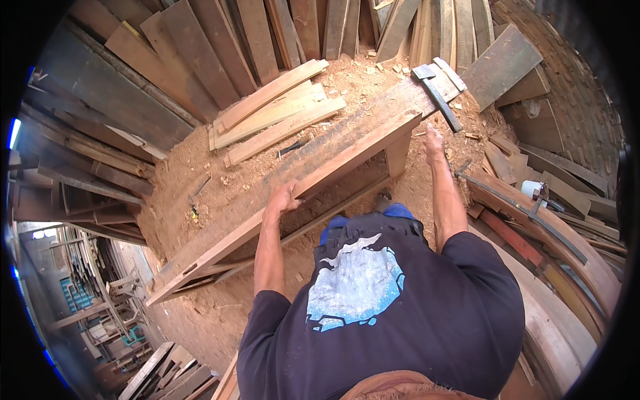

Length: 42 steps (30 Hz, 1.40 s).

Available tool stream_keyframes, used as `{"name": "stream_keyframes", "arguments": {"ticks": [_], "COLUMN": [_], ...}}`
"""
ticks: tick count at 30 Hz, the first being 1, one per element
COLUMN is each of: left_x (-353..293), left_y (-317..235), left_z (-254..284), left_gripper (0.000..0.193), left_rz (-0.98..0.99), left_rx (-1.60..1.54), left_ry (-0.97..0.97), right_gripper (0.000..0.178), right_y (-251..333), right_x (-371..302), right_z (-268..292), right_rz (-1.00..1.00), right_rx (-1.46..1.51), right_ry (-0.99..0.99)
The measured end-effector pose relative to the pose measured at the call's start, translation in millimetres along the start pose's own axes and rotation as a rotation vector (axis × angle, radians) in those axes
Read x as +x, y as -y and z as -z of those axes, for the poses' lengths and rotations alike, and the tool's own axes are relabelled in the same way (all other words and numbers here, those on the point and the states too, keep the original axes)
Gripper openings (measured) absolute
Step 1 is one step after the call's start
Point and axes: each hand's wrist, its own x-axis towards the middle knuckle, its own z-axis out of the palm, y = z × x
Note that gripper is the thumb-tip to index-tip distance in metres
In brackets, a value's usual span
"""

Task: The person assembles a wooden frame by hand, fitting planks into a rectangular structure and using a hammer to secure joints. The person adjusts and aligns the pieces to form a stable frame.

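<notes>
A long wooden frame (353,152) runs diagonally from lower left to upper right, tilted against a plank bench (320,145). My left hand (283,199) is closed over its upper rail near the middle. Beyond the frame's right end is my right hand (435,143), held apart from the rail with its fingers curled in. Whether anything is in those fingers is too small to tell. A hammer-like tool (440,100) with a dark handle lies across the bench's far right end, just past my right hand.
Sawn boards (280,113) lie on sawdust behind the bench. A black-handled tool (291,148) and a yellow-handled tool (194,213) rest nearby. Planks (193,53) lean all along the back. At right are curved timbers (547,227), a long metal clamp (527,210) and a white cup (532,189).
</notes>
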Motion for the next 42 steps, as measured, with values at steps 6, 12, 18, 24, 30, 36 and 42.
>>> {"name": "stream_keyframes", "arguments": {"ticks": [6,12,18,24,30,36,42], "left_x": [-6.1,-4.4,-3.9,-3.1,2.9,-7.1,5.7], "left_y": [-10.4,-10.5,-26.1,-31.6,-28.3,-12.5,-17.3], "left_z": [-8.9,-14.8,-6.5,-7.8,-7.7,-26.9,-11.0], "left_gripper": [0.053,0.049,0.049,0.049,0.049,0.047,0.050], "left_rz": [0.155,0.292,0.264,0.317,0.320,0.325,0.264], "left_rx": [0.121,0.106,0.220,0.186,0.151,0.240,0.272], "left_ry": [-0.171,-0.140,-0.150,-0.184,-0.172,-0.172,-0.239], "right_gripper": [0.029,0.035,0.043,0.052,0.049,0.079,0.087], "right_y": [1.1,70.6,200.4,153.6,149.5,77.8,-4.3], "right_x": [-9.6,-31.0,-40.2,-47.6,21.1,130.7,209.0], "right_z": [29.7,-8.0,-73.4,-122.1,-93.5,7.4,104.7], "right_rz": [-0.144,0.494,0.949,0.591,0.380,0.321,0.104], "right_rx": [0.089,-0.454,-0.804,-1.284,-0.387,-1.408,-1.887], "right_ry": [-0.009,-0.198,-0.250,0.088,0.161,-0.018,-0.142]}}
